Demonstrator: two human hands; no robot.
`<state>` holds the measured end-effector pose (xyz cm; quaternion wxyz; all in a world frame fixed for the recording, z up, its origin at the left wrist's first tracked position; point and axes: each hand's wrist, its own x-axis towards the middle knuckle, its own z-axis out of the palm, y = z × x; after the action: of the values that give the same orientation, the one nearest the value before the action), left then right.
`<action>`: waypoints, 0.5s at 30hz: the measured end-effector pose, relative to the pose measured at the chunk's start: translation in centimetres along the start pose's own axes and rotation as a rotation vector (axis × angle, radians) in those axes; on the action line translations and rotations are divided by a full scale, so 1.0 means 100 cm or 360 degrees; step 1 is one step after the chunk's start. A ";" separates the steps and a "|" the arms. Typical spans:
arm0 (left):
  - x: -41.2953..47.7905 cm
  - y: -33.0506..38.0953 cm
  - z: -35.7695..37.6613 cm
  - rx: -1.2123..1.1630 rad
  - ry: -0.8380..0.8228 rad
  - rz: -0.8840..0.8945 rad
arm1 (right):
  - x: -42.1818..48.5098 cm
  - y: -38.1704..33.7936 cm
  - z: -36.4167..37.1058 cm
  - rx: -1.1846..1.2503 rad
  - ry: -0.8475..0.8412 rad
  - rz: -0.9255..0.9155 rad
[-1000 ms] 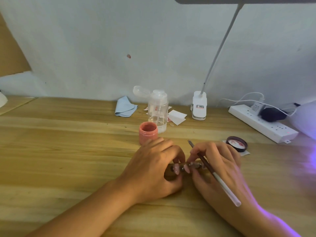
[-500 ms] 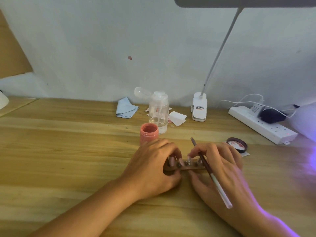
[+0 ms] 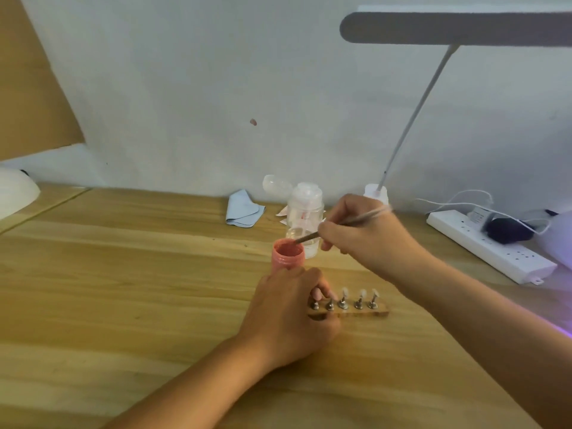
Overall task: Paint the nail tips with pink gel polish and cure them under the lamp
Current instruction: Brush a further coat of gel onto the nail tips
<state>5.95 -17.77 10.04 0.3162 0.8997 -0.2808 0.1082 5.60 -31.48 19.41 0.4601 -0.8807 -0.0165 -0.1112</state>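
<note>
A wooden holder strip (image 3: pixel 365 312) lies on the table with several clear nail tips (image 3: pixel 360 294) standing on small metal posts. My left hand (image 3: pixel 289 314) grips the strip's left end, covering part of it. Just behind stands an open jar of pink gel polish (image 3: pixel 288 253). My right hand (image 3: pixel 365 235) pinches a thin brush (image 3: pixel 343 222), whose bristle end dips at the jar's rim. The purple glow of the curing lamp (image 3: pixel 560 239) shows at the right edge.
A clear pump bottle (image 3: pixel 305 212) with its flip lid open stands behind the jar. A blue cloth (image 3: pixel 243 209) and paper scraps lie by the wall. A desk lamp (image 3: pixel 411 119) rises at the back. A white power strip (image 3: pixel 492 249) with cables lies at right.
My right hand has left the nail holder and carried the brush up and back to the pink jar. The holder's tips now show. My left hand still holds the strip.
</note>
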 end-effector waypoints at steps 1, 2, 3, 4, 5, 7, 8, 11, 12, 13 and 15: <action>0.000 -0.001 0.000 -0.0013 0.0001 -0.0017 | 0.007 0.002 0.005 -0.0045 -0.0027 0.0060; 0.001 -0.002 0.000 -0.0024 -0.0003 -0.0028 | 0.013 0.004 0.011 -0.0098 -0.0025 0.0094; 0.001 -0.002 -0.001 -0.0033 -0.0008 -0.0035 | 0.017 0.005 0.016 -0.0168 -0.0008 0.0108; 0.002 -0.002 -0.001 -0.0037 -0.0010 -0.0040 | 0.020 0.005 0.019 -0.0239 0.0007 0.0105; 0.002 -0.002 -0.001 -0.0040 -0.0011 -0.0044 | 0.021 0.006 0.023 -0.0299 0.0012 0.0092; 0.003 -0.002 -0.001 -0.0054 -0.0016 -0.0046 | 0.022 0.005 0.028 -0.0378 -0.0003 0.0062; 0.003 -0.002 -0.001 -0.0072 -0.0013 -0.0053 | 0.022 0.005 0.028 -0.0402 -0.0022 0.0059; 0.004 -0.004 0.000 -0.0150 0.0020 -0.0069 | 0.016 0.005 0.025 -0.0380 -0.0036 0.0053; 0.004 -0.005 0.000 -0.0165 0.0032 -0.0063 | 0.010 0.005 0.021 -0.0278 0.0010 0.0054; 0.003 -0.006 0.000 -0.0169 0.0043 -0.0050 | 0.002 0.005 0.015 -0.0096 0.0057 0.0054; 0.004 -0.008 0.001 -0.0154 0.0055 -0.0024 | -0.021 0.011 0.001 0.0321 0.0108 0.0046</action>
<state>6.71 -17.51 9.68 0.3651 0.8834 -0.2733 0.1076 3.73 -31.84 18.05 0.5483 -0.8258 0.0006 -0.1321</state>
